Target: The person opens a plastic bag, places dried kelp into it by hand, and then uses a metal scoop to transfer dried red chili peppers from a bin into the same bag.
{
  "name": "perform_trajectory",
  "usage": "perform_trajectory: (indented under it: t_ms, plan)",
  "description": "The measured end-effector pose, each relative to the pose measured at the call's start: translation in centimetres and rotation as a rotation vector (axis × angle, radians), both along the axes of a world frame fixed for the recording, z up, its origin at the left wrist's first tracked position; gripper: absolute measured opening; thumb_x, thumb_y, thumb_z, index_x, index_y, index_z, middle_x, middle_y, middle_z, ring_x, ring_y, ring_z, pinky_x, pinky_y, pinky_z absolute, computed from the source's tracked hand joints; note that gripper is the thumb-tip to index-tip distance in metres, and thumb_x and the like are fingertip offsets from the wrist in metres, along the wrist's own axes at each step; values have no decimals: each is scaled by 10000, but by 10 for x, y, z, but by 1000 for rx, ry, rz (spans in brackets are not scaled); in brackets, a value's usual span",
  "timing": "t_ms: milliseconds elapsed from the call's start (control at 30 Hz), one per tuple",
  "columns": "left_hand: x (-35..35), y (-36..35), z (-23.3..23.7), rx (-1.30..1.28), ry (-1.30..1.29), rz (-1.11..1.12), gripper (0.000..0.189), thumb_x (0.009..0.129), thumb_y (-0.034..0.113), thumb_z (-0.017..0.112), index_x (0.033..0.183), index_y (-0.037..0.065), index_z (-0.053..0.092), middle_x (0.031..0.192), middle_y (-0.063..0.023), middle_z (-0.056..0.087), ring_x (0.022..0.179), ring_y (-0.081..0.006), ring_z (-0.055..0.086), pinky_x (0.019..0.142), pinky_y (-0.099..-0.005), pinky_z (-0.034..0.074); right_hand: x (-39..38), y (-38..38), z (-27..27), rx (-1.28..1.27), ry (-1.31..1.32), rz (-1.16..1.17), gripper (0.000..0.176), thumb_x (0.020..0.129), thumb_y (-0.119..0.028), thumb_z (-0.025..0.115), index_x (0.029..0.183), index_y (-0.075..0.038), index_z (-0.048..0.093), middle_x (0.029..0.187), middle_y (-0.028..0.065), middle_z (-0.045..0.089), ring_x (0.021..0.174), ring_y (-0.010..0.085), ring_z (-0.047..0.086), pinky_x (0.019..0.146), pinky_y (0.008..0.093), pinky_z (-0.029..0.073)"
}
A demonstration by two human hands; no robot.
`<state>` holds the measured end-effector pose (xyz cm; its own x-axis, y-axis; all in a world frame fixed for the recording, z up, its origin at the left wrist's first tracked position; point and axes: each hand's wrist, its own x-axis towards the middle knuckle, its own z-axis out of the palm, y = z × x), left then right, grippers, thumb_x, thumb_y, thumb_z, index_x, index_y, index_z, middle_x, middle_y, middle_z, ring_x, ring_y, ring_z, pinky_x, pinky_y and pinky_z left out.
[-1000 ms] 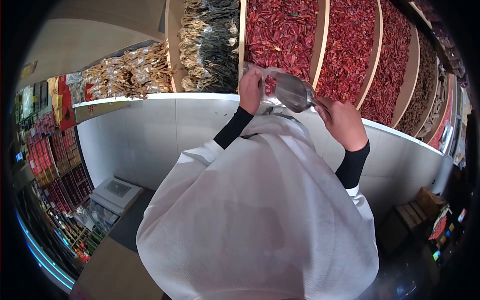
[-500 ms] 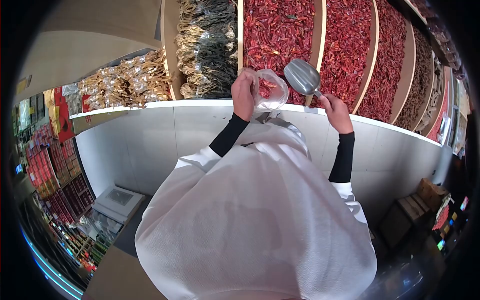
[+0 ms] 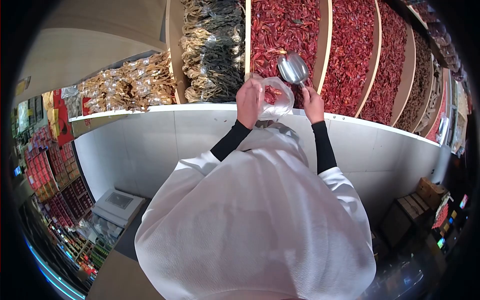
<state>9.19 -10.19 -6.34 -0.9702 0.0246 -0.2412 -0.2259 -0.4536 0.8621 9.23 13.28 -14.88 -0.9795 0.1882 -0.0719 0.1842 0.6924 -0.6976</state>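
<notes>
My left hand (image 3: 249, 103) grips the edge of a clear plastic bag (image 3: 283, 104), its mouth held open toward the bin. Some red dried chilies (image 3: 271, 93) show inside the bag. In my right hand (image 3: 313, 105) is the handle of a metal scoop (image 3: 293, 68), its bowl just above and to the right of the bag's mouth. Behind the scoop lies a bin of dried red chilies (image 3: 285, 27), which the scoop overlaps in this view.
Wooden dividers (image 3: 324, 45) separate the bins. Left of the chilies are bundled dark dried goods (image 3: 212, 60) and tan dried bundles (image 3: 132, 82). More chili bins (image 3: 350, 55) continue rightward. A white ledge (image 3: 200, 107) fronts the display; a scale-like white device (image 3: 119, 204) sits low on the left.
My right hand and the scoop have moved left, closer to the bag and over the nearer chili bin. My left hand still holds the bag; the view has shifted slightly.
</notes>
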Motion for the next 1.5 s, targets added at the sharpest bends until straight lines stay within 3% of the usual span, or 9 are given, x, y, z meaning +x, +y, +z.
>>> perform_trajectory:
  t_ms: [133, 333, 533, 600, 633, 900, 1400, 1500]
  plan:
    - [0, 4, 2, -7, -29, 5, 178, 916, 121, 388, 760, 75, 460, 612, 38, 393, 499, -30, 310, 438, -204, 243, -17, -19, -24, 62, 115, -62, 311, 960, -303, 521, 1042, -29, 642, 812, 238, 650, 790, 422, 633, 687, 489, 483]
    - [1, 15, 5, 93, -56, 43, 186, 925, 126, 395, 761, 74, 467, 606, 49, 396, 507, -26, 323, 438, -198, 249, -43, -35, -47, -96, 113, -112, 325, 960, -303, 523, 1060, -15, 635, 901, 244, 650, 861, 421, 627, 736, 463, 488]
    - [-1, 29, 1, -160, 9, 119, 212, 941, 131, 394, 754, 68, 472, 605, 40, 415, 476, -31, 340, 425, -199, 262, -33, -17, -64, -215, 63, -78, 336, 972, -330, 502, 1030, -26, 633, 847, 214, 653, 808, 388, 639, 722, 438, 483]
    - [-2, 34, 9, -28, -38, 131, 229, 952, 139, 394, 749, 69, 473, 599, 34, 417, 457, -42, 340, 419, -204, 261, -26, -9, -63, -315, 3, -69, 339, 974, -333, 504, 1035, -24, 632, 763, 175, 634, 707, 313, 629, 682, 400, 475]
    - [-3, 35, 13, -67, -32, 155, 239, 957, 143, 391, 742, 69, 466, 586, 29, 412, 456, -47, 343, 414, -210, 265, -23, -5, -64, -367, -48, -74, 324, 978, -316, 507, 1033, -22, 632, 700, 125, 590, 628, 224, 573, 639, 358, 457]
    - [-2, 42, 6, -61, -40, 252, 249, 957, 176, 383, 747, 73, 468, 567, 18, 425, 443, -55, 353, 391, -218, 287, -1, 20, -58, -594, -78, -46, 297, 993, -291, 511, 1018, -22, 637, 651, -19, 477, 580, 60, 444, 531, 241, 378]
    - [-5, 59, 4, -2, -72, 303, 258, 948, 177, 364, 739, 71, 471, 537, -8, 448, 376, -86, 371, 355, -229, 300, 19, 53, -31, -639, -80, -11, 278, 996, -266, 506, 1007, -33, 658, 603, -41, 430, 547, 46, 406, 501, 239, 341]
    - [-4, 57, 1, -32, -75, 222, 225, 945, 205, 385, 750, 109, 443, 517, 19, 365, 369, -85, 314, 335, -252, 277, 18, 59, -16, -690, -105, -29, 287, 1002, -258, 500, 1020, -20, 660, 629, -52, 425, 548, 40, 394, 501, 228, 332]
